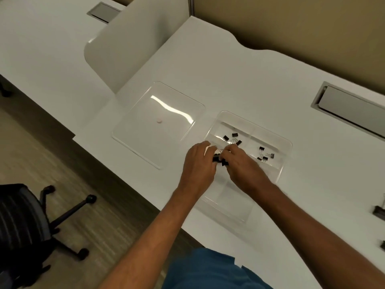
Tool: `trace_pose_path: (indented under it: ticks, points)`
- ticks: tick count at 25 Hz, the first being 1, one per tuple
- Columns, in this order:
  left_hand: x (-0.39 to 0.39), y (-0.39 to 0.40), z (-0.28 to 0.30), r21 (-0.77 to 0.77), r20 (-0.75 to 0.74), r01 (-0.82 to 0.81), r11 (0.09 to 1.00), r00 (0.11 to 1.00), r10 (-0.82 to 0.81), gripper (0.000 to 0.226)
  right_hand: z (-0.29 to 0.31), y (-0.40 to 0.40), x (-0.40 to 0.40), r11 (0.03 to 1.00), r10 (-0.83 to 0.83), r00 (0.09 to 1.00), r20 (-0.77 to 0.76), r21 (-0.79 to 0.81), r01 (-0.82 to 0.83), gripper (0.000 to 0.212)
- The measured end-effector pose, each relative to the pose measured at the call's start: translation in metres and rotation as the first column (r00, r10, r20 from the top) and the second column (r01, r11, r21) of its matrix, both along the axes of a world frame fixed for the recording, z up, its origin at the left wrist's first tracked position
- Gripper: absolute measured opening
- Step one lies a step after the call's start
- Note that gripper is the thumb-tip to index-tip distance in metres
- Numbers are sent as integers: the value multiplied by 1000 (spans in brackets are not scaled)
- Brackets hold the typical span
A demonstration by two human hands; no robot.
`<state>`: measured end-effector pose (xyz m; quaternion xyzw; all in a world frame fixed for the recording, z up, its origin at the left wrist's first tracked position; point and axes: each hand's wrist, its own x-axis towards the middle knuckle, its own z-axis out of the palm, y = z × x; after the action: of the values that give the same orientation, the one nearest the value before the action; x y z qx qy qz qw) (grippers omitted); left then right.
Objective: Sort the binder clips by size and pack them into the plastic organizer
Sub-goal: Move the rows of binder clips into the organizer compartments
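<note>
1. The white bench (239, 80) carries everything, with a grey cable hatch (350, 109) set into it at the far right.
2. A clear lid (145, 140) lies flat on the bench, just left of the plastic organizer (281, 170), whose long axis runs from near the person toward the far side.
3. The left hand (199, 161) and right hand (242, 163) meet over the organizer's left side, fingers curled, both pinching black binder clips (216, 158) between them; which compartment lies below is hidden.
4. Three small clips (234, 137) lie scattered in a far-left compartment, pointing different ways.
5. Four small clips (266, 155) sit in the compartment to the right.
6. A larger clip (378, 209) rests on the bench at the right edge.
</note>
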<state>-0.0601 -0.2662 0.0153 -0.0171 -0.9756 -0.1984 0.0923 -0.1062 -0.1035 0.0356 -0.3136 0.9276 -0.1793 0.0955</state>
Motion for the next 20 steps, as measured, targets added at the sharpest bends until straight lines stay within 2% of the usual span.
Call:
trace_pose_path:
  ticks: [4, 11, 17, 20]
  points:
    - [19, 4, -18, 9, 137, -116, 993, 984, 114, 58, -12, -13, 0, 994, 58, 998, 20, 92, -60, 36]
    - [21, 4, -20, -27, 138, -91, 995, 986, 94, 54, -4, -5, 7, 998, 35, 999, -28, 57, -34, 38]
    - [19, 23, -3, -59, 85, -29, 998, 996, 34, 48, 17, 67, 40, 970, -178, 981, -80, -180, 161, 22]
    - [20, 62, 8, -53, 39, 84, 995, 996, -82, 45, 16, 125, 65, 933, -312, 948, -58, -205, 294, 20]
